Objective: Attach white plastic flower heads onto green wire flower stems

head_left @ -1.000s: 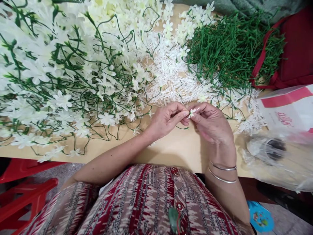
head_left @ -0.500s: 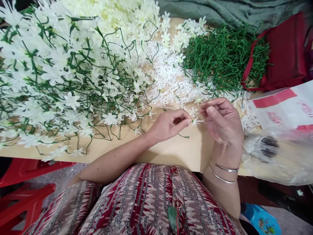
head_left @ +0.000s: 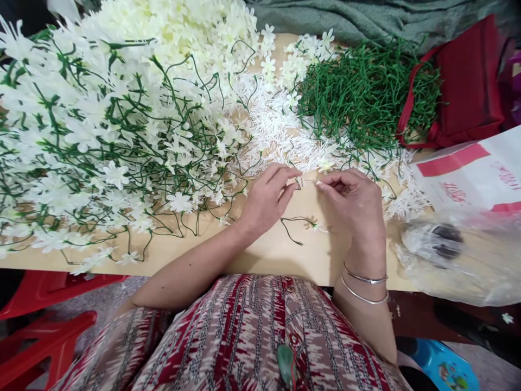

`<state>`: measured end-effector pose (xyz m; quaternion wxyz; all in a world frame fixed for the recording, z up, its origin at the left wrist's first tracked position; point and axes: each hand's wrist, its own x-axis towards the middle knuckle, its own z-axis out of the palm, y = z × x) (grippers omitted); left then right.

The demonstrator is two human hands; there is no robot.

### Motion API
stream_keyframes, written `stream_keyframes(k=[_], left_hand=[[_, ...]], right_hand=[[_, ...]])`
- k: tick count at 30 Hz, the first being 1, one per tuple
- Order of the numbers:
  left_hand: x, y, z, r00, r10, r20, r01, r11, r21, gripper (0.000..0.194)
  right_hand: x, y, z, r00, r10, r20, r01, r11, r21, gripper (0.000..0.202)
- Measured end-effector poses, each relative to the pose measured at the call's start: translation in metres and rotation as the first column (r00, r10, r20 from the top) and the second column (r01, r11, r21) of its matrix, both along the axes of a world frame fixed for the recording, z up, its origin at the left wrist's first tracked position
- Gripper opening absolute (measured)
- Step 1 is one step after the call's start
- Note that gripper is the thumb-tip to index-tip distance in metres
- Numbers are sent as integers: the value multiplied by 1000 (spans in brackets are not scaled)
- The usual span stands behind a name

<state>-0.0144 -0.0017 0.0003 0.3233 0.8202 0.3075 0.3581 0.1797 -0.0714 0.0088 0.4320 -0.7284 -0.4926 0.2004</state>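
My left hand hovers over the bench with thumb and forefinger slightly apart. A small white and green piece shows near its fingertips, too small to make out. My right hand pinches a thin white artificial stamen between thumb and forefinger, its end pointing toward my left hand. Below and between the hands lies a branched green plastic stem, with a white tip at its right end. Just beyond the hands spreads a heap of white stamens, with a pale loose blossom at its near edge.
Assembled white flowers fill the left side, with pale loose blossoms behind. Green stems are heaped at the back right beside a red bag. Printed packaging and clear plastic lie right; red stools stand below left.
My left hand has let go of the green stem piece, which now lies on the bench, and has moved left and slightly away. My right hand has turned palm down and closed on a stamen.
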Motion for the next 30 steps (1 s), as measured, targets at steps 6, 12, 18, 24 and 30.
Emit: stream_keyframes(k=[6, 12, 18, 24, 30], left_hand=[[4, -1, 3, 985, -131, 113, 146, 979, -139, 25], [5, -2, 3, 976, 68, 206, -1, 951, -309, 15], [8, 1, -3, 926, 194, 325, 13, 843, -538, 15], [10, 3, -9, 915, 223, 336, 16, 813, -582, 16], [12, 4, -13, 909, 243, 339, 14, 795, -606, 17]], right_hand=[[-12, 1, 7, 921, 110, -374, -94, 994, 62, 11], [-18, 5, 1, 943, 131, -306, -98, 988, 121, 5], [-15, 7, -10, 990, 136, 36, -138, 988, 75, 13], [-13, 7, -9, 989, 112, 100, -119, 991, 65, 14], [-22, 6, -1, 981, 68, -183, -40, 987, 157, 9]])
